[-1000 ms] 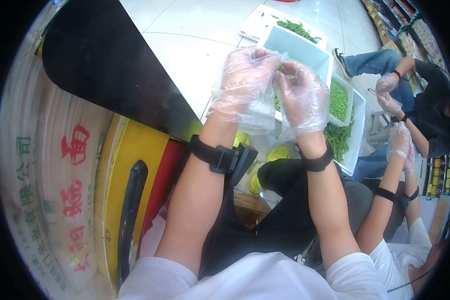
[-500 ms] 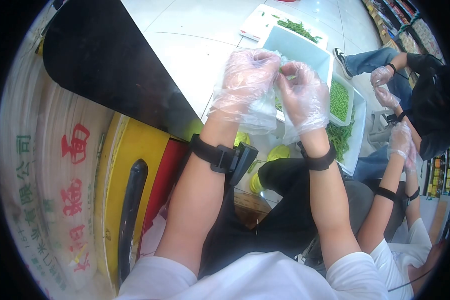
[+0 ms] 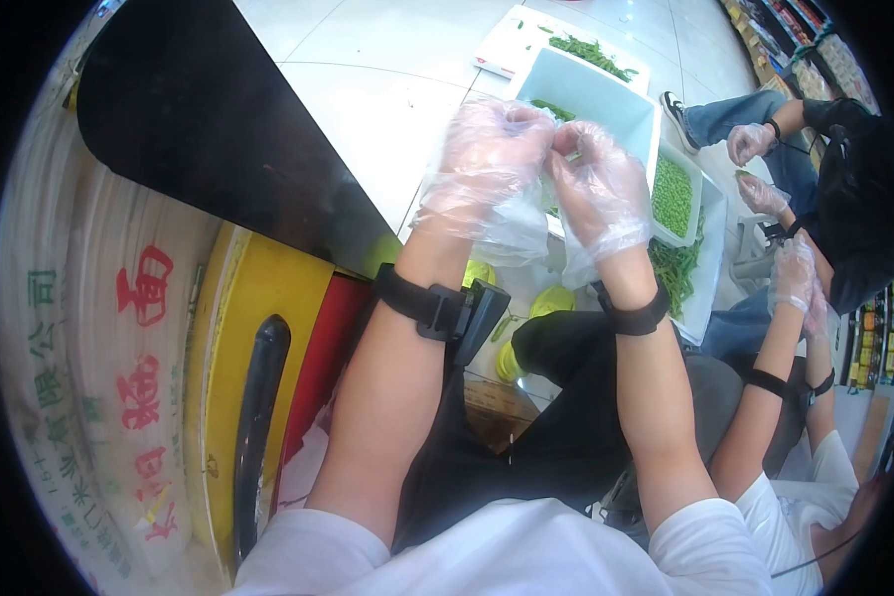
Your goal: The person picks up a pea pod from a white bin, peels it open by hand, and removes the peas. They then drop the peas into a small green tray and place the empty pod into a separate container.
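Note:
My left hand [image 3: 497, 149], in a clear loose plastic glove, has its fingers curled into a pinch. Fingertip to fingertip with it is my right hand [image 3: 598, 184], gloved the same way, with thumb and forefinger pressed together. Whatever is between the fingertips is hidden or too small to make out. Both hands are over the near side of a pale foam box [image 3: 606, 94], where some green pods [image 3: 554, 109] show past my fingers. To the right, a smaller white tub [image 3: 694, 214] holds shelled green peas [image 3: 673, 189]. Beside and below it, more green pods [image 3: 677, 283] lie in another box [image 3: 710, 263].
A white board [image 3: 502, 40] with green pods [image 3: 591, 55] lies on the tiled floor beyond. Two co-workers sit at right; one's gloved hands [image 3: 755, 169] are apart, another's [image 3: 797, 273] together. At left are a black panel [image 3: 209, 119], a yellow-red case [image 3: 253, 318] and printed sacks [image 3: 109, 368].
My hands stay pinched together, with only slight finger movement; more of the pods in the foam box shows. The far co-worker's hands have moved apart, with something small and green at the lower one.

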Action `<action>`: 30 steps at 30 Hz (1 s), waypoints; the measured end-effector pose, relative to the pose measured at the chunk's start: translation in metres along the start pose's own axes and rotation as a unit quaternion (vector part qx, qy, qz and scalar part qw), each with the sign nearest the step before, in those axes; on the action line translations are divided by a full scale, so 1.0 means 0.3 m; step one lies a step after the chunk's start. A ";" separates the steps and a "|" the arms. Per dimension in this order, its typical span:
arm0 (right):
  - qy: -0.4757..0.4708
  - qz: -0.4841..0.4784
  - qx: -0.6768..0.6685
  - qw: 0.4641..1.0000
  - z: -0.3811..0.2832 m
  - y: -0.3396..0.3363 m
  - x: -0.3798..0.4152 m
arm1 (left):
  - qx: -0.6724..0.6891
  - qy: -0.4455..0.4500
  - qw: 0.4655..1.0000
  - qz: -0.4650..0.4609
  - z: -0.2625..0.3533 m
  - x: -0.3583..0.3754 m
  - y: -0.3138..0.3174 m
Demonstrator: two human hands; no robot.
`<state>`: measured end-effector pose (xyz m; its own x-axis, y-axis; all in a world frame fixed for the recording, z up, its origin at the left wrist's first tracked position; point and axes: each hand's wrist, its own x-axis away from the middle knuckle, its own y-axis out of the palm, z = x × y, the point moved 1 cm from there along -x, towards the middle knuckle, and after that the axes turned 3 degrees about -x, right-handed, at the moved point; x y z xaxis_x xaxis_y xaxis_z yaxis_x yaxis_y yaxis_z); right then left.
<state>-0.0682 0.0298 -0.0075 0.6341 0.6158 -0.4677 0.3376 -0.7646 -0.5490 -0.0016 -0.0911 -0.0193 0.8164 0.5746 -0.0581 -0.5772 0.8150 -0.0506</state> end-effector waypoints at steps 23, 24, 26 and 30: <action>0.015 -0.023 -0.020 0.999 0.027 0.001 -0.015 | 0.014 -0.040 0.999 -0.032 -0.004 -0.028 -0.004; 0.036 -0.021 -0.068 0.997 0.038 0.005 -0.011 | 0.016 -0.051 0.998 -0.024 -0.008 -0.028 0.002; 0.050 -0.027 -0.074 0.996 0.043 0.007 -0.013 | 0.017 -0.061 0.998 -0.015 -0.002 -0.030 0.004; 0.062 -0.035 -0.055 0.996 0.029 0.006 -0.018 | -0.006 -0.073 0.997 -0.010 0.008 -0.034 -0.004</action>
<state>-0.0770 0.0269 -0.0120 0.6850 0.6455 -0.3377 0.4545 -0.7409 -0.4945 -0.0093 -0.0976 -0.0162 0.8212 0.5638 0.0879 -0.5604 0.8259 -0.0626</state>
